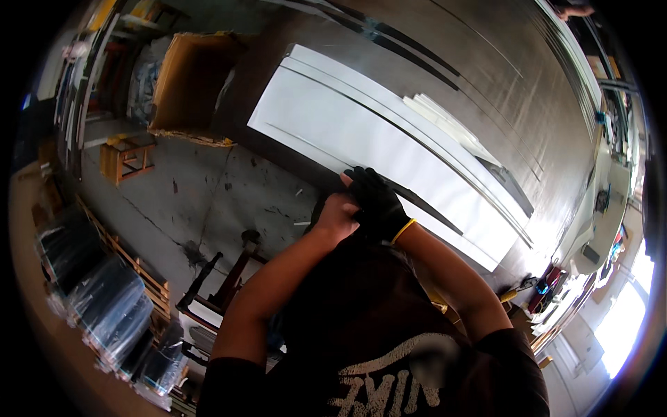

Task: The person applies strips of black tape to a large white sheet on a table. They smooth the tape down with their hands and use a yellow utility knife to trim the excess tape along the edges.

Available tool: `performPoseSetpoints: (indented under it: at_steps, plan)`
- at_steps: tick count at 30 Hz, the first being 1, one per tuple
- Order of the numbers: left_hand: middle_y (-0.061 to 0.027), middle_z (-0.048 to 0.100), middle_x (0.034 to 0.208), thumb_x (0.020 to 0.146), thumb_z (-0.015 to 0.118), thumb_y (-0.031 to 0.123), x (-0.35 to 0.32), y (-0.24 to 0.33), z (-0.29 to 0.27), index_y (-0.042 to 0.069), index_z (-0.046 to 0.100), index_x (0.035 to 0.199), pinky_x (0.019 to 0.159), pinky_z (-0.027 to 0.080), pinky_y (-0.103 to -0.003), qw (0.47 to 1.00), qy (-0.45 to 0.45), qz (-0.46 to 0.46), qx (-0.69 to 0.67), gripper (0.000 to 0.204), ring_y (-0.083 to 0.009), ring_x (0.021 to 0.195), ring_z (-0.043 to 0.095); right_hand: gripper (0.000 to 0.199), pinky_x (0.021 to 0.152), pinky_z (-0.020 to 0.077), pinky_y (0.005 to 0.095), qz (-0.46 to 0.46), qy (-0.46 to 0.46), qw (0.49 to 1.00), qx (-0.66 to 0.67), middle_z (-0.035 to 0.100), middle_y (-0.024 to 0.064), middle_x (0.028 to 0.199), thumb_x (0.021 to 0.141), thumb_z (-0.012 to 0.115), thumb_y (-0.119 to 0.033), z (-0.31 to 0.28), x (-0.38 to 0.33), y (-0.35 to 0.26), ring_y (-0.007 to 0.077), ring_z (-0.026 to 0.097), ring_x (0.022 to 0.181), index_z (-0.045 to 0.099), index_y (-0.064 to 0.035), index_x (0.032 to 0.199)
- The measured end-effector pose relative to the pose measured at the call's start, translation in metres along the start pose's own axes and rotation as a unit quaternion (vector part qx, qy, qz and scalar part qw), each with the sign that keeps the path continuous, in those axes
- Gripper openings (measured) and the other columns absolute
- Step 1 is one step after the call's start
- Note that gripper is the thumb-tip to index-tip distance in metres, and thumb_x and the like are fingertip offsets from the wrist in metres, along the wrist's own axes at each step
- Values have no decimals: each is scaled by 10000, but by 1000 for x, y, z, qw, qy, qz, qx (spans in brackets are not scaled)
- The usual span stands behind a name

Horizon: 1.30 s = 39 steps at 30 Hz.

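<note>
My right hand [379, 208] wears a black glove with a yellow cuff edge; its fingers stretch forward, side by side, and I see nothing in them. My bare left hand [337, 218] is closed against the thumb side of this glove, with the fingertips partly hidden. Both hands are together in front of my body, at the near edge of a long white sheet [333, 115]. The sheet lies slanted on a dark table [500, 76]. On it are a dark pointed strip [431, 210] beside my right hand and a long thin strip [424, 144].
Pale thin pieces [445, 121] lie along the sheet's far edge, and black strips [417, 52] farther back. An open cardboard box [184, 90] stands at left, near a small wooden stool [127, 160]. Plastic-wrapped stacks [111, 295] are at lower left. Another person's hand [575, 12] shows at upper right.
</note>
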<state>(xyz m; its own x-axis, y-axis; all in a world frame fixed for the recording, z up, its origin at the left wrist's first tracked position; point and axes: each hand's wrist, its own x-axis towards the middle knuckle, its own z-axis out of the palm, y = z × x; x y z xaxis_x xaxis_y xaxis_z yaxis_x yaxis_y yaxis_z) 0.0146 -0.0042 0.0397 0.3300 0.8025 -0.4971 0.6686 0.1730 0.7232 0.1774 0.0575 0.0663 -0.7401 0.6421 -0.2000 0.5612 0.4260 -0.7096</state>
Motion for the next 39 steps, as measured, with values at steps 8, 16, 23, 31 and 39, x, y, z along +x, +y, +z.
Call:
performPoseSetpoints:
  at_steps: [8, 16, 23, 31, 39]
  plan:
    - [-118, 661, 1442, 1050, 578, 355, -7, 9, -6, 105, 591, 1504, 1193, 411, -484, 837, 187, 204, 473, 519, -295, 1353, 600, 770, 1260, 344, 497, -14, -87, 996, -33, 519, 192, 1589, 1011, 715, -401, 3, 77, -26, 407, 439, 1505, 426, -40, 1627]
    - [-116, 505, 1621, 1074, 532, 365, 13, -36, 62, 75, 316, 1705, 1131, 481, -470, 875, 174, 191, 409, 727, -294, 1452, 517, 745, 1224, 380, 498, -99, -14, 993, -61, 540, 205, 1561, 996, 729, -398, 33, 140, -40, 419, 459, 1471, 472, -5, 1574]
    - [-103, 547, 1583, 1020, 631, 284, 28, -54, 76, 115, 343, 1700, 787, 607, -336, 918, 226, 128, 300, 757, -213, 1279, 657, 694, 999, 499, 462, -122, 60, 987, -81, 609, 141, 1308, 875, 816, -367, 39, 182, -56, 358, 569, 1146, 574, 0, 1412]
    - [-87, 509, 1646, 1096, 510, 322, 18, -30, 39, 20, 417, 1648, 1189, 395, -389, 905, 129, 95, 394, 636, -231, 1452, 515, 693, 1080, 479, 450, -79, 33, 991, -106, 636, 160, 1386, 952, 740, -434, 33, 203, -67, 366, 574, 1211, 551, -14, 1470]
    - [-102, 610, 1523, 1095, 582, 326, 12, -23, 20, 22, 467, 1613, 1170, 430, -400, 880, 246, 143, 381, 611, -219, 1376, 569, 647, 1081, 448, 466, -94, 109, 977, -158, 667, 131, 1324, 936, 729, -448, 52, 215, -74, 337, 587, 1163, 611, -22, 1409]
